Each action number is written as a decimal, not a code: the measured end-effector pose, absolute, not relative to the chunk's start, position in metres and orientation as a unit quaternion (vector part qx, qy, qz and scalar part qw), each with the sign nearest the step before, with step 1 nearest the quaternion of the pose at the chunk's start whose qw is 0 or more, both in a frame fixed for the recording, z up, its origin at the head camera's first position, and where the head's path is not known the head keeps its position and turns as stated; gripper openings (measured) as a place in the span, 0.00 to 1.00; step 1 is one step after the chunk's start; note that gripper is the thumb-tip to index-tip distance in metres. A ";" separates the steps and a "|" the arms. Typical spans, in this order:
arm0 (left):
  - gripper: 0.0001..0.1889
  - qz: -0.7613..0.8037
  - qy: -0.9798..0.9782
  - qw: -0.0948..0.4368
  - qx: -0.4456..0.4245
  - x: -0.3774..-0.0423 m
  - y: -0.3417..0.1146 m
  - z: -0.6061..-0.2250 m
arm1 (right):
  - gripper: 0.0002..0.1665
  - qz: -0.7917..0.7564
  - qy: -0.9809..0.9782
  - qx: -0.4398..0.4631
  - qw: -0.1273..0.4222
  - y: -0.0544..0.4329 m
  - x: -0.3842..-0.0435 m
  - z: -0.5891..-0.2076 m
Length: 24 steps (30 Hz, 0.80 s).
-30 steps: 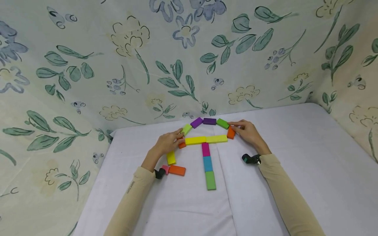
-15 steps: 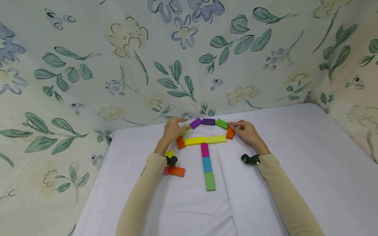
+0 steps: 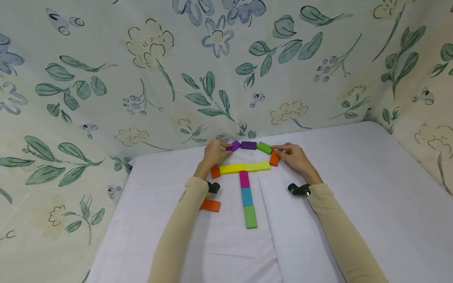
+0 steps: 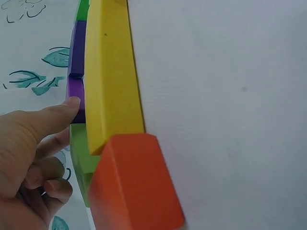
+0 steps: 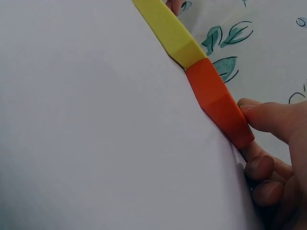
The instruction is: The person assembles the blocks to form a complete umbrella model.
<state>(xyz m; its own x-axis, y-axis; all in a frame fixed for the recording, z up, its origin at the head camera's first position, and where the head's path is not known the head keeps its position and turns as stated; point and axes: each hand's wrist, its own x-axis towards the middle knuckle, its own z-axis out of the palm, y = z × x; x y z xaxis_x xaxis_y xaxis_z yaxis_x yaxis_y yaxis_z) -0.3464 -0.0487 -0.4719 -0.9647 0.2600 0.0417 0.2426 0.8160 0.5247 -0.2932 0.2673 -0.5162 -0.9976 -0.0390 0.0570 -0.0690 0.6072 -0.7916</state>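
One purple block [image 3: 234, 146], probably light and hard, is having its sides pinched by the left hand [image 3: 214, 152]; right of it, the right hand [image 3: 294, 155] is touching an orange block [image 3: 274, 158], grip unclear.

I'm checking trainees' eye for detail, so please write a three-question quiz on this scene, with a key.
1. Which hand touches the lighter purple block?
2. True or false: the blue block lies between the magenta block and a green block.
3. How many yellow blocks form the bar at the magenta block's far end? A) one B) two C) four

Key: 1. left hand; 2. true; 3. B
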 end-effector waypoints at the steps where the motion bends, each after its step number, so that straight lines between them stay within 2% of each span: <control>1: 0.15 0.273 0.953 0.017 0.132 -0.347 -0.049 -0.472 | 0.20 0.442 -0.896 0.031 0.017 0.267 -0.293 -0.516; 24: 0.17 0.284 0.947 0.024 0.146 -0.349 -0.058 -0.473 | 0.20 0.447 -0.894 0.027 0.011 0.267 -0.291 -0.513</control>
